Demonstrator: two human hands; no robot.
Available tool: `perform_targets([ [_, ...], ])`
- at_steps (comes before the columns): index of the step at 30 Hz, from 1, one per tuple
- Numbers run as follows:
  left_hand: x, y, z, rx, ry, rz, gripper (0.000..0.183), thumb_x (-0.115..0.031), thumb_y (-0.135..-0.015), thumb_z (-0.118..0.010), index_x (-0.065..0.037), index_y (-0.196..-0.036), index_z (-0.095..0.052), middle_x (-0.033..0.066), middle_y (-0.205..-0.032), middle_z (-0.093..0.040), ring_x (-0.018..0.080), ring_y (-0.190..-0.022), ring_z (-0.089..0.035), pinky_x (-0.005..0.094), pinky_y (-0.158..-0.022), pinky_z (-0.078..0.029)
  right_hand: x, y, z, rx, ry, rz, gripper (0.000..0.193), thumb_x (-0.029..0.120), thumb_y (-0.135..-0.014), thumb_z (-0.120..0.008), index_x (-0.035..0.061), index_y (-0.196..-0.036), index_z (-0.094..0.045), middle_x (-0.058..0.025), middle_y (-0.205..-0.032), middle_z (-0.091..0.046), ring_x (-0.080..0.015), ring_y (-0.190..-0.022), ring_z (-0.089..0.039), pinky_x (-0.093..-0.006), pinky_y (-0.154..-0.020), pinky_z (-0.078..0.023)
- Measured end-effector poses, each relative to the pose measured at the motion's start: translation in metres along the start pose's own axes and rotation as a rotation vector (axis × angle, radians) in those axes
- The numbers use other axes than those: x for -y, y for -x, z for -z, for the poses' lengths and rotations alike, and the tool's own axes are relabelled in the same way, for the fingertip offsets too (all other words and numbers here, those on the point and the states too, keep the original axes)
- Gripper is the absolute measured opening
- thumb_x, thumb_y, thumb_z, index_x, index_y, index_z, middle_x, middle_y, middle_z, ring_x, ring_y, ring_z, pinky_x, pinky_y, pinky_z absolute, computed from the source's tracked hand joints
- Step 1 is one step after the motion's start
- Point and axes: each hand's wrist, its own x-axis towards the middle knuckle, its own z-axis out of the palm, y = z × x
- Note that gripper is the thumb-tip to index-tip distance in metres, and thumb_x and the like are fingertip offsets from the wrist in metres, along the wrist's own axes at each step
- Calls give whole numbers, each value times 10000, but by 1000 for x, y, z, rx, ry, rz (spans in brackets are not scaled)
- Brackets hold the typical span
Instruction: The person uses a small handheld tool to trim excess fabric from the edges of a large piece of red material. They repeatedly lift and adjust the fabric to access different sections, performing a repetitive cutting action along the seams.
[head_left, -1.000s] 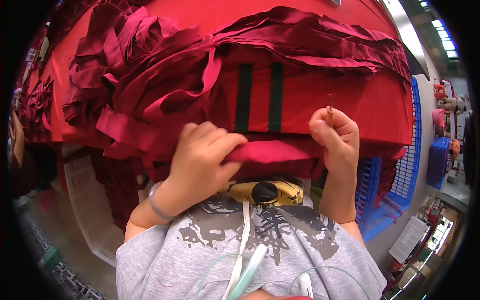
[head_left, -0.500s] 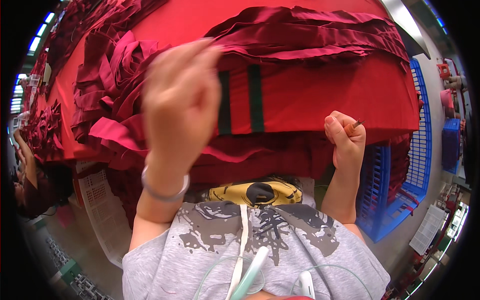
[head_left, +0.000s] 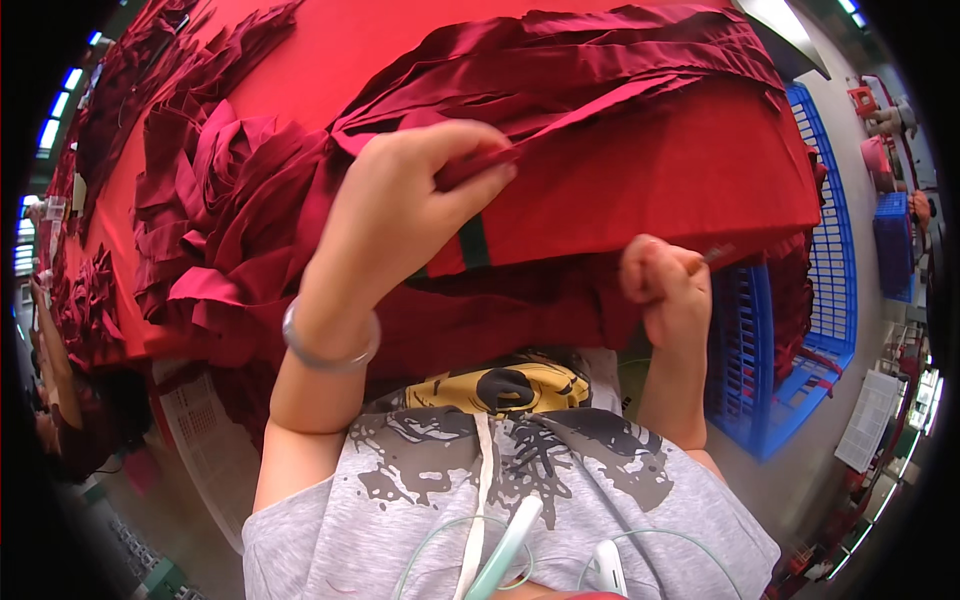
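Observation:
My left hand (head_left: 415,195), with a pale bangle at its wrist, reaches over the near part of a red-covered table (head_left: 640,190). Its thumb and fingers pinch the edge of a dark red fabric strip (head_left: 580,115) from a long folded stack lying across the table. At the near right edge, my right hand (head_left: 668,285) is closed around a small thin-handled tool (head_left: 718,252), its metal tip blurred and pointing right. Part of a dark green stripe (head_left: 473,243) shows on the table cover below my left hand.
A crumpled heap of dark red strips (head_left: 225,200) lies on the left. More fabric hangs over the near edge. A blue plastic basket (head_left: 745,370) stands on the right, a white basket (head_left: 200,420) at lower left. Another person's arm (head_left: 55,350) is at far left.
My left hand has moved right and slightly down, and now pinches a fabric edge drawn toward me. Less of the green stripes shows. My right hand has shifted slightly left and down.

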Motion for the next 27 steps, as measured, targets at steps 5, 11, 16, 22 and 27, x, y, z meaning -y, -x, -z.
perform_targets([
  [5, -1, 30, 81, 555, 69, -291, 188, -162, -714, -789, -13, -769, -687, 83, -726, -644, 204, -711, -620, 349, -833, -439, -16, -13, -48, 451, -420, -379, 509, 439, -1025, -398, 39, -1301, -550, -220, -1149, -609, -175, -588, -557, -264, -466, -414],
  [11, 19, 87, 99, 282, 114, -4, 221, -155, -640, -804, -19, -662, -631, 27, -656, -609, 166, -646, -575, 378, -951, -391, 17, -73, -24, 176, -864, 125, 585, 471, -1002, -439, 109, -1457, -379, -210, -1292, -520, -250, -858, -565, -329, -756, -524],
  [16, 27, 91, 66, -196, -24, 152, 130, -68, -694, -789, -18, -739, -678, 47, -612, -607, 156, -577, -518, 348, -797, -441, 72, -97, 119, -44, -785, 252, 580, 399, -968, -498, -20, -1365, -441, -160, -1141, -598, -194, -821, -500, -274, -530, -382],
  [22, 39, 93, 68, -251, -225, 24, 138, -57, -726, -809, -14, -816, -714, 54, -689, -659, 140, -634, -513, 286, -645, -402, 84, -99, 180, -186, -644, 303, 382, 310, -960, -510, 7, -1193, -531, -150, -1035, -668, -185, -636, -535, -282, -484, -359],
  [27, 50, 107, 100, -479, 261, 375, 97, 62, -761, -695, 17, -760, -609, -36, -699, -454, 53, -663, -406, 215, -607, -291, 113, -97, 200, -728, -414, 538, 245, 191, -950, -523, -3, -1085, -589, -172, -1157, -648, -308, -979, -647, -474, -921, -497],
])
